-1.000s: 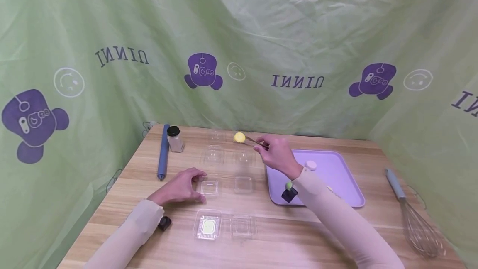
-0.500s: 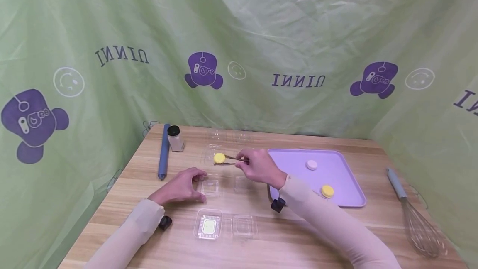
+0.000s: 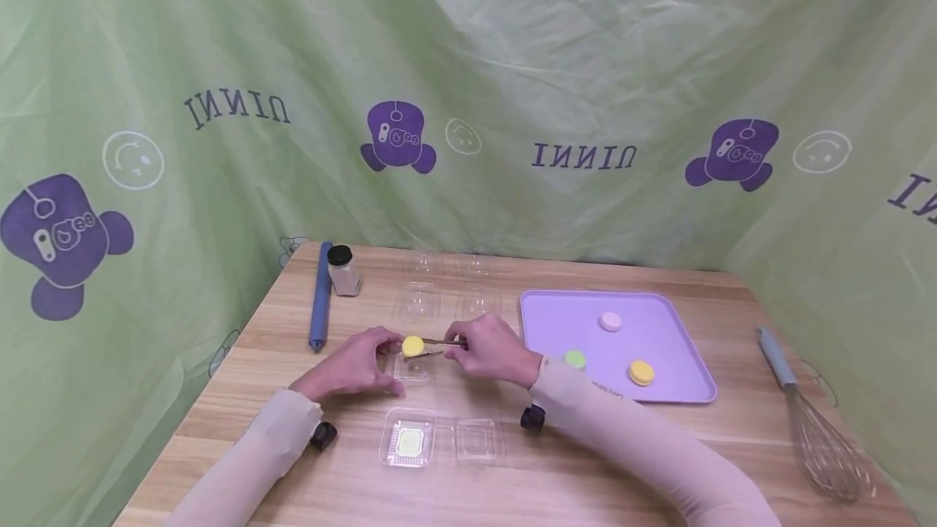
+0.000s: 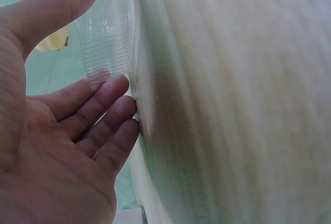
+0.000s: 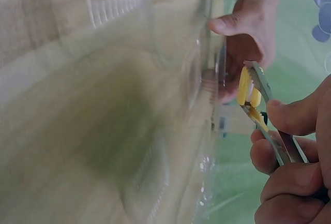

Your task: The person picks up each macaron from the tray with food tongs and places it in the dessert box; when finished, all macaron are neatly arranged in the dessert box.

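My right hand [image 3: 494, 350] holds metal tongs [image 3: 455, 341] that pinch a yellow macaron [image 3: 413, 346]. Just above a clear plastic box [image 3: 416, 376], the macaron is tilted on edge between the serrated tips, as the right wrist view shows. My left hand [image 3: 351, 366] steadies that box, thumb on one side and fingers on the other. In the left wrist view, fingertips [image 4: 121, 84] touch the box's ribbed wall [image 4: 106, 53]. A purple tray [image 3: 549, 301] carries a pink macaron [image 3: 611, 321], a green macaron [image 3: 574, 359] and another yellow macaron [image 3: 642, 372].
Nearer me lies an open clear box [image 3: 408, 439] with a pale green patch in its base. More clear packaging [image 3: 419, 302] stands behind. A blue rolling pin [image 3: 320, 299] and black-lidded jar [image 3: 344, 272] are at left, a whisk [image 3: 808, 421] at far right.
My right hand has brought the tongs and yellow macaron leftward and toward me, from the back packaging to the box at my left hand. The left hand stays in place.
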Demonstrator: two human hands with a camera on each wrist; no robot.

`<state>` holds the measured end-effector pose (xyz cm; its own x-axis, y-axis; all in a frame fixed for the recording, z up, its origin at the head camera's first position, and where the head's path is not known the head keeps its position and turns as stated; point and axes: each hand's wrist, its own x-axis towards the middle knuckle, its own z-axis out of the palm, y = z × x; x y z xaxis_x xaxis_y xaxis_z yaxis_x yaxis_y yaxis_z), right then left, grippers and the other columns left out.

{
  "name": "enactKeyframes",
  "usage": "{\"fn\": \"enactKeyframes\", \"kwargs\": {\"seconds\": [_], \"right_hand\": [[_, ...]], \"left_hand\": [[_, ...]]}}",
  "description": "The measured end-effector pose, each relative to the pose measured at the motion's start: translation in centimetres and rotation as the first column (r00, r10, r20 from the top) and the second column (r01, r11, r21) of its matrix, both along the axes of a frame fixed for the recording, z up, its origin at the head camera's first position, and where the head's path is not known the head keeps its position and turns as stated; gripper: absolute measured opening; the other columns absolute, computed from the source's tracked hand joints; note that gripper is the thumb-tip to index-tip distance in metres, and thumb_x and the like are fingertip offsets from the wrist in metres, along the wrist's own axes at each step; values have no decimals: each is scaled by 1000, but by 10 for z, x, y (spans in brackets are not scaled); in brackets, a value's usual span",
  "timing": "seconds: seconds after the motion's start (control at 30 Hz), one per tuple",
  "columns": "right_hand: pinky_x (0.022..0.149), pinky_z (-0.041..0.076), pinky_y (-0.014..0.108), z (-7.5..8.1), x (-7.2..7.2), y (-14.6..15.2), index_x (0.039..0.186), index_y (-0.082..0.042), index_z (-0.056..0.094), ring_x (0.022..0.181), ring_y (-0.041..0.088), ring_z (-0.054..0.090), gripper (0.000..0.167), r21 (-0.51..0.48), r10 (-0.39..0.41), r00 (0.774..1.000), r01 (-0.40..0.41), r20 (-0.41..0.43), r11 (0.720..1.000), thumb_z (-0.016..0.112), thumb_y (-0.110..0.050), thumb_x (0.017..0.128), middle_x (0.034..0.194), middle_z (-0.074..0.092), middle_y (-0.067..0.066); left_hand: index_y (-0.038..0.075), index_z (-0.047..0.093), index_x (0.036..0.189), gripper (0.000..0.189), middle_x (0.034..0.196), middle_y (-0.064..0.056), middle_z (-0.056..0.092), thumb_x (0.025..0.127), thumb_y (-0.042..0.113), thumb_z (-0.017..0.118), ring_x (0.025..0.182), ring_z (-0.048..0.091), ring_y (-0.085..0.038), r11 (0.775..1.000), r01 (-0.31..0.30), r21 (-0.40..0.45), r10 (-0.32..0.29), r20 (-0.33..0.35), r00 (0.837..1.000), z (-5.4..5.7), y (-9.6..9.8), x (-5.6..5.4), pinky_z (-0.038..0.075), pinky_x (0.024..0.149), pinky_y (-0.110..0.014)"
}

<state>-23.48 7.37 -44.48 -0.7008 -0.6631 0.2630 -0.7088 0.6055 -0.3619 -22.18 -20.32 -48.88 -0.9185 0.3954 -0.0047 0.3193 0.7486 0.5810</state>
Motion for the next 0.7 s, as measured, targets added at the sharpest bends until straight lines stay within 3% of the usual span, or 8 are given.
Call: {"fn": "enactKeyframes", "kwargs": {"seconds": [0.27,0.7], "right_hand": [[40,28,13,-3,2,-10,105,-11,76,45,-3,31,20,51,25,998,-27,52,998,74,-26,91,64,63,-6],[47,38,15,-13,3,-14,102,-15,76,49,-1,42,16,135,14,999,-18,31,991,72,-26,92,75,72,-4]], "left_hand": [[9,62,133,88,116,1,66,61,50,92,108,61,-17,1000,-3,-10,3,-23,1000,2,-2,-1,54,102,-45],[8,62,132,87,123,-2,67,61,46,93,114,62,-21,1000,-2,-1,2,3,1000,2,1,2,52,107,-47]]}}
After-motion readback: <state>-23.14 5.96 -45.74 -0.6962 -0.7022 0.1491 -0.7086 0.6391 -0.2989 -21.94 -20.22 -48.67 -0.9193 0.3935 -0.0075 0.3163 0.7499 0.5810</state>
